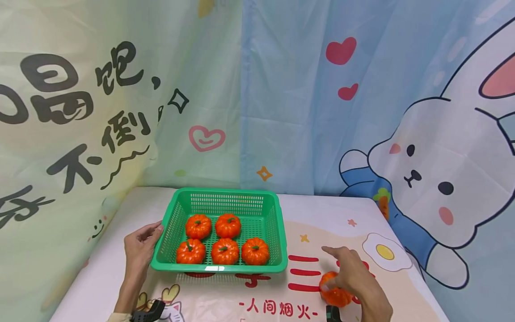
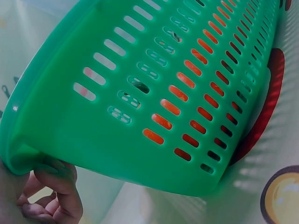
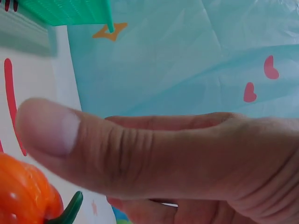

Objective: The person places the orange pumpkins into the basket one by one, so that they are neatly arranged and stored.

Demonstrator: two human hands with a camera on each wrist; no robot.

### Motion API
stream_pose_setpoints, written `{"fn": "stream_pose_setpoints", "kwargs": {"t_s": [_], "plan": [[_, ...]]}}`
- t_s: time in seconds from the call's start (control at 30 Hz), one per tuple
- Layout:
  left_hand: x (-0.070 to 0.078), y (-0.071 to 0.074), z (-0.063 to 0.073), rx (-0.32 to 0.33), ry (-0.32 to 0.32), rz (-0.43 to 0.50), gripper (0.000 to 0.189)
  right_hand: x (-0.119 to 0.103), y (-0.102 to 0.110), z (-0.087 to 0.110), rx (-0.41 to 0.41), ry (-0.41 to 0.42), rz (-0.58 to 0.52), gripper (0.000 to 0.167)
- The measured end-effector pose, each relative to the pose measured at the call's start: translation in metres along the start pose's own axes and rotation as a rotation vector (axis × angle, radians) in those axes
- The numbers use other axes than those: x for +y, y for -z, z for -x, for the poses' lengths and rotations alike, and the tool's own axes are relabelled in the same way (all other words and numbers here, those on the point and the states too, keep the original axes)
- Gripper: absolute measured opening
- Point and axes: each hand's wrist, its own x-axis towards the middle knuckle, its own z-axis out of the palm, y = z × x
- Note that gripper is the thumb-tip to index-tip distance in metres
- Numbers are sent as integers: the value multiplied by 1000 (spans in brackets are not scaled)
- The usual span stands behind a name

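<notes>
My left hand (image 1: 138,248) grips the left rim of a green plastic basket (image 1: 219,268), with thumb and fingers hooked at its edge in the left wrist view. Several small orange pumpkins (image 1: 228,226) with green stems sit inside, in two rows. To the right of the basket, one more pumpkin (image 1: 339,298) is on the printed tablecloth, partly covered by my right hand (image 1: 356,273). That hand's index finger and thumb are extended. The right wrist view has the pumpkin (image 3: 23,193) below the thumb, with no grip on it visible.
A printed cloth (image 1: 213,304) with red lettering, a cat and a fried egg drawing covers the table. Behind it hangs a pale curtain (image 1: 277,98) with hearts and a large rabbit. Black straps (image 1: 149,311) show at the wrists.
</notes>
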Motion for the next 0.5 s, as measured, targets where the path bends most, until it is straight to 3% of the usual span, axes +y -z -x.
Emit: {"fn": "stream_pose_setpoints", "kwargs": {"t_s": [0.5], "plan": [[-1,0,-1,1,12,-16,33,24,-8,-5,-75,-113,2,94]]}}
